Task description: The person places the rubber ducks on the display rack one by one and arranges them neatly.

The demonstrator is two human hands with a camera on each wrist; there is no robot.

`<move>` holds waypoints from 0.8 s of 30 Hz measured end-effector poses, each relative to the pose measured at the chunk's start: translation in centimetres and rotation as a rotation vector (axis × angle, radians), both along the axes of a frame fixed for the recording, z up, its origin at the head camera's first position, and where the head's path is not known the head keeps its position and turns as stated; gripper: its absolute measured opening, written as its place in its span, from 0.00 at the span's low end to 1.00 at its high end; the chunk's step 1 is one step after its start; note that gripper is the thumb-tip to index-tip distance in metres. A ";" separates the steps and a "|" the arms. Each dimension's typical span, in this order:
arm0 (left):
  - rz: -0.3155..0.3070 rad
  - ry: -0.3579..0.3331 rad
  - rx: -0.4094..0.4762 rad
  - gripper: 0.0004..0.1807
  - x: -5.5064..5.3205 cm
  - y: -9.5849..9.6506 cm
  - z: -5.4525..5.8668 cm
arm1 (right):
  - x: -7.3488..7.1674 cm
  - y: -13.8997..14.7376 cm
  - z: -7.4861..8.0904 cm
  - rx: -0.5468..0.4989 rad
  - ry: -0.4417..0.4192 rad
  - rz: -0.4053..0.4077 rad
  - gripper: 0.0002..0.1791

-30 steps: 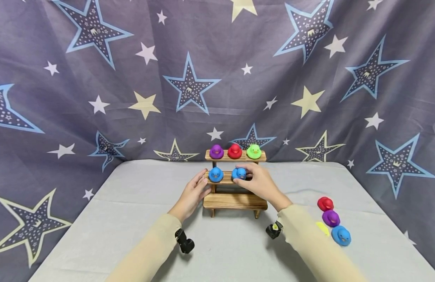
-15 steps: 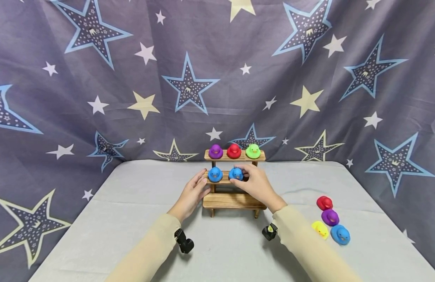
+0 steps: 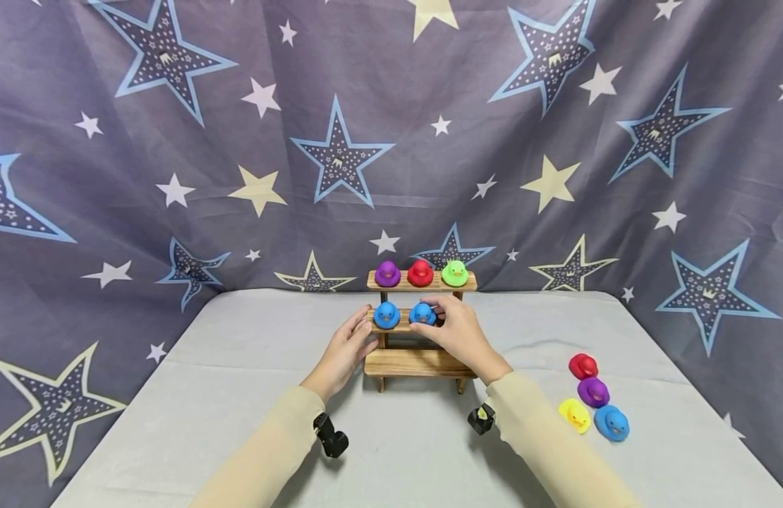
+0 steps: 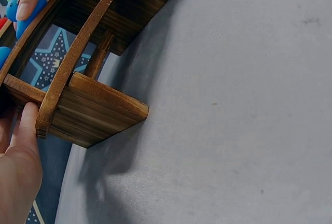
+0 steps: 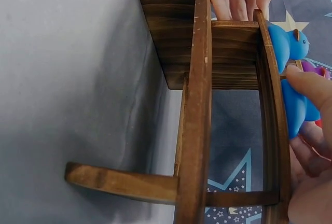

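On the middle shelf of a three-tier wooden stand (image 3: 420, 362), my right hand (image 3: 461, 335) pinches a blue rubber duck (image 3: 422, 314) between thumb and fingers. Close to its left sits a second blue rubber duck (image 3: 386, 315). My left hand (image 3: 343, 353) touches the left end of that shelf with fairly straight fingers; the left wrist view shows a fingertip (image 4: 30, 111) against the wood. In the right wrist view the held duck (image 5: 294, 105) stands at the shelf edge, partly covered by my thumb. Purple (image 3: 388, 274), red (image 3: 420, 273) and green (image 3: 455, 273) ducks line the top shelf.
Right of the stand, red (image 3: 583, 366), purple (image 3: 593, 392), yellow (image 3: 575, 415) and blue (image 3: 612, 423) ducks lie grouped on the pale tablecloth (image 3: 404, 458). A star-patterned curtain (image 3: 252, 141) hangs behind the table. The lowest shelf bears no duck.
My right hand has slid its blue duck left along the middle shelf, nearer the other blue duck. The yellow duck has come out from behind my right sleeve. My left hand stays put.
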State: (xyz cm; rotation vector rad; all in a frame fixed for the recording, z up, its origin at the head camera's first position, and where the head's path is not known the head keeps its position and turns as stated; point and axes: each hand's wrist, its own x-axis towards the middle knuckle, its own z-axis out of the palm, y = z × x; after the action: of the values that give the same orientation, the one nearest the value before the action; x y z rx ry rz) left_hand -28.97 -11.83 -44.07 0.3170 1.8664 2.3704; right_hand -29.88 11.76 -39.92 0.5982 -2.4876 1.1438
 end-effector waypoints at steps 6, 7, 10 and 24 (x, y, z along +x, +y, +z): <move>0.002 -0.001 0.004 0.30 0.0 0.0 0.0 | 0.0 0.0 0.0 0.008 -0.023 -0.003 0.31; 0.004 -0.003 0.005 0.30 0.0 0.0 0.0 | 0.0 0.0 0.1 0.007 -0.023 -0.002 0.31; 0.006 -0.001 0.003 0.30 0.0 0.0 0.0 | 0.1 0.0 0.2 0.004 -0.022 0.006 0.32; -0.009 -0.005 -0.003 0.30 -0.1 -0.1 0.0 | 0.2 0.6 0.1 -0.001 -0.040 0.055 0.34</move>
State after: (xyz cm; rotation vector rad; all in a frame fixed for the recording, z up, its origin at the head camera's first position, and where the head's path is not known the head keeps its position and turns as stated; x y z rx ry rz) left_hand -29.08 -11.91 -44.11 0.3181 1.8619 2.3597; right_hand -29.70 12.37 -39.84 0.6526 -2.5185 1.1886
